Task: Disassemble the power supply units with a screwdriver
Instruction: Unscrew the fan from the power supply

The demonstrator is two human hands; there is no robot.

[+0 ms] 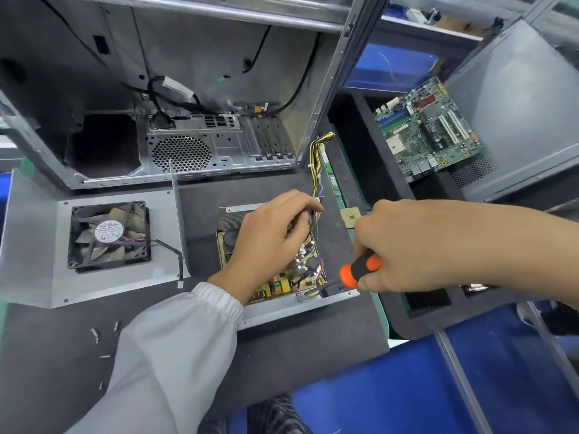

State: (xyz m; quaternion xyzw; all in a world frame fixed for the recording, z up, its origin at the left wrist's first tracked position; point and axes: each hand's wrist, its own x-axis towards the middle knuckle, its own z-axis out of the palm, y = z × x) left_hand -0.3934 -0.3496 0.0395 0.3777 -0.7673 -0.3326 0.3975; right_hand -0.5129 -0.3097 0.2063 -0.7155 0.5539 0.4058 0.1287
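An opened power supply unit [305,303] lies on the dark mat at centre, its circuit board [305,270] with coils and capacitors exposed. My left hand [269,242] lies over the board, its fingers curled round the unit's bundle of wires [316,170], which runs up toward the case. My right hand [416,245] grips a screwdriver with an orange and black handle [360,269], its shaft pointing down-left into the unit's near right corner. The tip is hidden among wires.
The unit's removed metal cover with a black fan [109,236] lies to the left. An empty computer case [175,98] stands behind. A green motherboard [429,130] rests on a panel at right. Small screws [95,335] lie on the mat [313,349] at lower left.
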